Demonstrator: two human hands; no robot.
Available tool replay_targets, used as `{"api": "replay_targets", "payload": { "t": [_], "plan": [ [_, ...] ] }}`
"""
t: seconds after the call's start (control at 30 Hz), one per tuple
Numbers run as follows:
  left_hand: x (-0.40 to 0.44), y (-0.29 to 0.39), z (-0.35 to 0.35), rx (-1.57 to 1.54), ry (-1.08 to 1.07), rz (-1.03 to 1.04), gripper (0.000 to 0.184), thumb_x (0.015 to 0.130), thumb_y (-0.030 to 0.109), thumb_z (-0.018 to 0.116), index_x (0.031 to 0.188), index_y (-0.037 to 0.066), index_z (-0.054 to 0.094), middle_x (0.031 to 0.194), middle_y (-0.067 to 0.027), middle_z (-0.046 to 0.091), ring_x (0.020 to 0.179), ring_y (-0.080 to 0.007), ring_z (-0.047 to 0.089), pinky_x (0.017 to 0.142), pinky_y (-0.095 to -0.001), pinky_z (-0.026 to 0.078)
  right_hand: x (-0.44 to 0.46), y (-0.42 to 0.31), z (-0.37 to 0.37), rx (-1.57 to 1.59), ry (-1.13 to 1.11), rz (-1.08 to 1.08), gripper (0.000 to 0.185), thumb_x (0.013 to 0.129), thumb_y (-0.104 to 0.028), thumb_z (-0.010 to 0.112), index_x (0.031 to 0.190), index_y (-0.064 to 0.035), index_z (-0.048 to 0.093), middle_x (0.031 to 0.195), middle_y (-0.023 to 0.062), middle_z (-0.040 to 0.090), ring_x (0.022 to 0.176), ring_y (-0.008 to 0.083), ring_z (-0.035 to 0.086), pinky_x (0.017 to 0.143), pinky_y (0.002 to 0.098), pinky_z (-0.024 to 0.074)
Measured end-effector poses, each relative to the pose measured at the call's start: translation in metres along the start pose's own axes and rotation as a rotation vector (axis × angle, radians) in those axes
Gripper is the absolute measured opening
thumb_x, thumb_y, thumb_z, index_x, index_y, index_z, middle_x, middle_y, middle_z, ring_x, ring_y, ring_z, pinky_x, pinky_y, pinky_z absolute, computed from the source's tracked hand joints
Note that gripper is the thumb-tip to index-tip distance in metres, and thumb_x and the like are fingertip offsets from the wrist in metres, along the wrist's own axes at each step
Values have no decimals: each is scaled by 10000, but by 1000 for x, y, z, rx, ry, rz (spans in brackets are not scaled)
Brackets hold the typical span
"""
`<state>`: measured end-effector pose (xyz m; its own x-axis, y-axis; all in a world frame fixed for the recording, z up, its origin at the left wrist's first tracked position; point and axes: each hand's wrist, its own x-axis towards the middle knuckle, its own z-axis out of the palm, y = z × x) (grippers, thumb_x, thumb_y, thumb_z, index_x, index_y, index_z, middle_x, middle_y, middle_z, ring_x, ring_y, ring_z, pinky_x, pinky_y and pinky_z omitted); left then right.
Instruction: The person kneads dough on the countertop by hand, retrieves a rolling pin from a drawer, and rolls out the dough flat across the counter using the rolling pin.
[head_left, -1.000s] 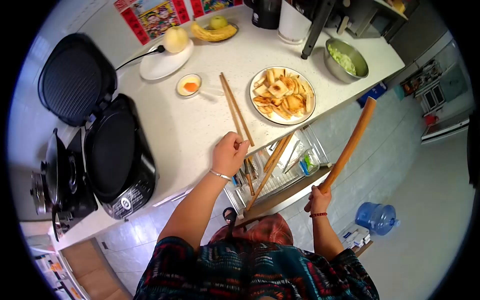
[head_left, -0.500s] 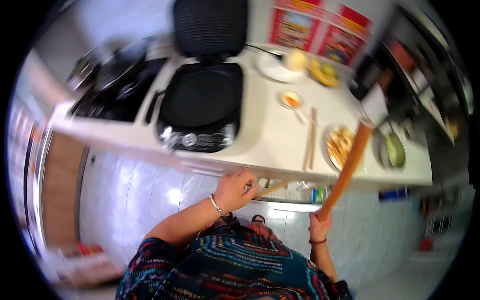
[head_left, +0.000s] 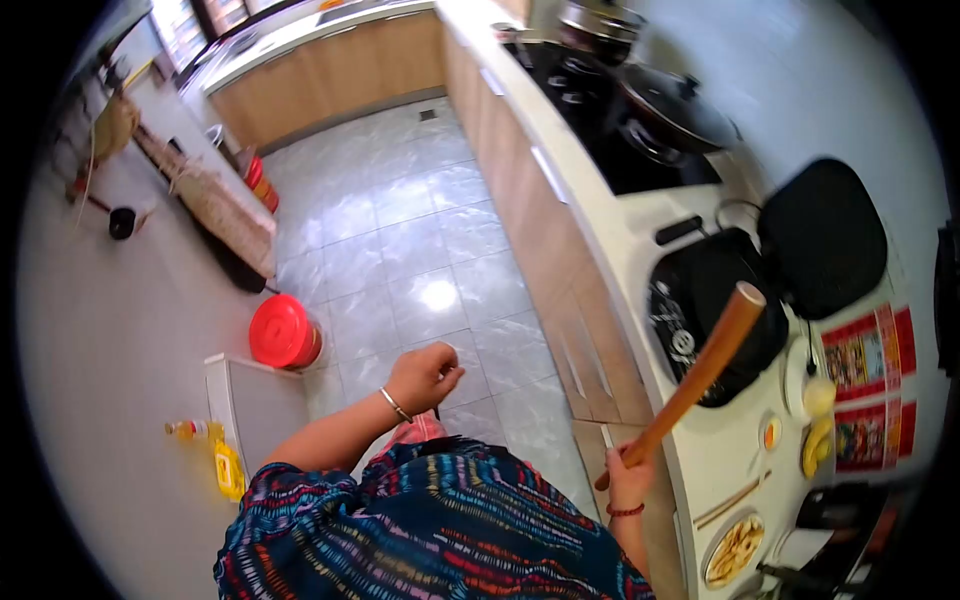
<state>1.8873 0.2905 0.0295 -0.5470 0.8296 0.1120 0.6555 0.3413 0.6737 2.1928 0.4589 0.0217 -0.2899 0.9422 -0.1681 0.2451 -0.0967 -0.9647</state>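
My right hand is closed round the lower part of a long wooden rolling pin. The pin slants up and to the right, its far end in front of the black electric griddle as I see it. That griddle sits on the counter with its lid raised. My left hand, with a silver bangle at the wrist, hovers over the floor in front of my body. Its fingers are curled in and nothing shows in them.
A black hob with a lidded pan lies beyond the griddle. Chopsticks and a plate of food strips rest on the counter. On the left, a red-lidded bucket stands on the tiled floor.
The view has swung left, bringing the floor and far cabinets in. The rolling pin stays in my right hand; my left hand has moved away from the counter edge and its fingers are more curled.
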Motion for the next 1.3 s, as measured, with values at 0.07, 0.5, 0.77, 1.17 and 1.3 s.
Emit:
{"api": "replay_targets", "payload": {
  "t": [0.07,0.5,0.77,1.17,1.3],
  "plan": [
    [-8,-40,-31,45,115,-136,138,810,196,645,799,74,581,733,-124,610,661,-328,603,587,-408,476,30,-13,41,-119,-123,-27,192,717,13,665,841,-58,537,690,-1,520,583,89,519,531,236,433],
    [60,-221,-203,-4,459,-266,154,791,124,664,720,52,547,654,-118,542,559,-283,548,507,-356,426,151,-99,320,-141,-368,-23,189,761,-18,655,899,-52,531,702,0,513,546,77,491,482,223,417],
    [188,-291,-221,97,461,-381,226,796,187,667,687,56,518,652,-134,528,592,-332,550,518,-405,423,287,-143,434,-303,-480,-24,211,736,-72,689,892,-48,548,713,7,528,555,87,507,493,232,425],
    [197,-416,-323,246,771,-913,280,760,159,679,616,44,469,621,-147,480,560,-329,492,505,-416,379,404,-286,829,-405,-1135,-76,291,797,-229,679,1000,-33,606,772,48,611,675,151,579,614,308,482],
    [236,-504,-377,250,796,-898,274,759,157,678,620,42,472,631,-150,489,571,-340,498,515,-419,388,402,-299,940,-579,-1103,-422,337,798,-299,661,975,-17,606,774,133,619,712,246,598,664,355,474]
  ]
}}
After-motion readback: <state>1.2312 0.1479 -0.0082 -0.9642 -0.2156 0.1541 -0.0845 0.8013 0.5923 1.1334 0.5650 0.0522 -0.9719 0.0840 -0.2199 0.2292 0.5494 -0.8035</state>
